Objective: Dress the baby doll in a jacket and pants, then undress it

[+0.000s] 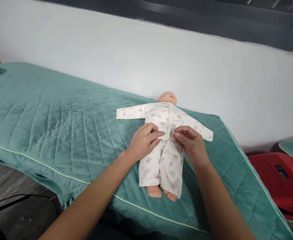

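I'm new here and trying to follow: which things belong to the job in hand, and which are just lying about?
In use:
- left hand, right hand
- printed baby shirt
- printed baby trousers
- baby doll
- quilted green cover, underneath

Lying about, it seems:
- red object
- black cable

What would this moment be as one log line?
left hand: at front of top | right hand: at front of top | doll: on back on green cover | pants: on doll

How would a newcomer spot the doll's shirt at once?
On the green quilted cover by the white wall lies a doll. Its shirt is the printed white top, with left hand and right hand at its lower edge. Sleeves spread wide to either side set it apart from the similarly printed trousers below.
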`<move>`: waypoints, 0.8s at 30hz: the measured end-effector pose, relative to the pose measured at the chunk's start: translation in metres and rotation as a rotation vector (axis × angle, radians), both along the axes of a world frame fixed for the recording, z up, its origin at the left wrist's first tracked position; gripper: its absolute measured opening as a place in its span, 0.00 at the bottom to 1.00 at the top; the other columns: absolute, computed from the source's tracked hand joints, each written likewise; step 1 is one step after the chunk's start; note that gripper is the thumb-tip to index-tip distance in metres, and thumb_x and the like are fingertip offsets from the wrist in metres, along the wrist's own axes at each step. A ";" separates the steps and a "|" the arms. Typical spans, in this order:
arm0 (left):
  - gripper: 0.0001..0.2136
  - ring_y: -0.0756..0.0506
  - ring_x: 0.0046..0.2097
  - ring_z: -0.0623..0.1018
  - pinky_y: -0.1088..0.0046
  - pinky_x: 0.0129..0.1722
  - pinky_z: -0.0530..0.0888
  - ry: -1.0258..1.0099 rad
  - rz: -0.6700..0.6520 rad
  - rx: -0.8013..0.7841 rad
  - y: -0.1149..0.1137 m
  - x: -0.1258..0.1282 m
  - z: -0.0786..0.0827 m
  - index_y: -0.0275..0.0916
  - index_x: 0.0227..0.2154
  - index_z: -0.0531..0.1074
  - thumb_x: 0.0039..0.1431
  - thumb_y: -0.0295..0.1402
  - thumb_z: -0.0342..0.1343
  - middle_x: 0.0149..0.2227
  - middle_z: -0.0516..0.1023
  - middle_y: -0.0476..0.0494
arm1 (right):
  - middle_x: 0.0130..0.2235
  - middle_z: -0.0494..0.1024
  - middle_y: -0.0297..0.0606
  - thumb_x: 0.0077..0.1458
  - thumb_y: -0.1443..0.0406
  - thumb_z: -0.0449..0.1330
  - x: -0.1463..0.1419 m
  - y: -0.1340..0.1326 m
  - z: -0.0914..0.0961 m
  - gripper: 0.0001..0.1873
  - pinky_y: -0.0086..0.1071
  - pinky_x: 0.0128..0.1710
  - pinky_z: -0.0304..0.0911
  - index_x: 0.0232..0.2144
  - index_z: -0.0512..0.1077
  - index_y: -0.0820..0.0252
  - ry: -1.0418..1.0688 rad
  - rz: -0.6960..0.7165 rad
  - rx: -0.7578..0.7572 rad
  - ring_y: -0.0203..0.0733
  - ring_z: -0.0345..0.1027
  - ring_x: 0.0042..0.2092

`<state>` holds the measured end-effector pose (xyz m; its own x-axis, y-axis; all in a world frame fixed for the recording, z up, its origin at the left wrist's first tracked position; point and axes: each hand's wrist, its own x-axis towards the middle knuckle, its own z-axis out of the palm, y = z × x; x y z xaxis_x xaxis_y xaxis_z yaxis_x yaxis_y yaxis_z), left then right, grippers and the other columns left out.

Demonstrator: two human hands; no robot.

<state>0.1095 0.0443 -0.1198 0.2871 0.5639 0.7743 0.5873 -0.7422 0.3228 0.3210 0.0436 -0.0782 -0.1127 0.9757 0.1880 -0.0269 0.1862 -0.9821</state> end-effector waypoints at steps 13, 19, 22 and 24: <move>0.09 0.46 0.39 0.73 0.66 0.42 0.70 -0.087 -0.149 -0.161 -0.020 0.001 0.004 0.37 0.39 0.80 0.68 0.30 0.54 0.36 0.75 0.42 | 0.32 0.77 0.31 0.50 0.65 0.72 0.011 -0.002 -0.025 0.05 0.29 0.32 0.60 0.31 0.80 0.52 0.002 -0.008 0.045 0.34 0.65 0.33; 0.09 0.47 0.40 0.76 0.67 0.42 0.72 -0.265 -0.080 -0.277 -0.021 0.003 0.011 0.38 0.39 0.78 0.69 0.31 0.52 0.38 0.79 0.43 | 0.32 0.78 0.32 0.51 0.65 0.71 0.010 -0.006 -0.023 0.03 0.30 0.34 0.60 0.30 0.81 0.52 -0.026 0.018 0.053 0.36 0.65 0.33; 0.08 0.46 0.41 0.74 0.65 0.46 0.70 -0.179 0.029 -0.336 -0.017 0.019 0.023 0.39 0.36 0.78 0.68 0.34 0.55 0.36 0.78 0.45 | 0.31 0.79 0.31 0.49 0.64 0.73 0.014 -0.002 -0.027 0.05 0.28 0.33 0.60 0.31 0.81 0.52 0.103 0.013 -0.003 0.34 0.66 0.33; 0.09 0.44 0.42 0.73 0.63 0.46 0.70 -0.113 0.118 -0.393 -0.013 0.032 0.030 0.40 0.34 0.78 0.67 0.37 0.56 0.36 0.77 0.46 | 0.31 0.79 0.31 0.48 0.64 0.73 0.016 0.000 -0.029 0.06 0.27 0.33 0.61 0.30 0.81 0.52 0.174 0.026 -0.034 0.33 0.66 0.32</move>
<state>0.1417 0.0315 -0.0897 0.1283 0.8462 0.5171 0.6058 -0.4797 0.6348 0.3373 0.0435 -0.1074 -0.1066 0.9790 0.1735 -0.2018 0.1495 -0.9679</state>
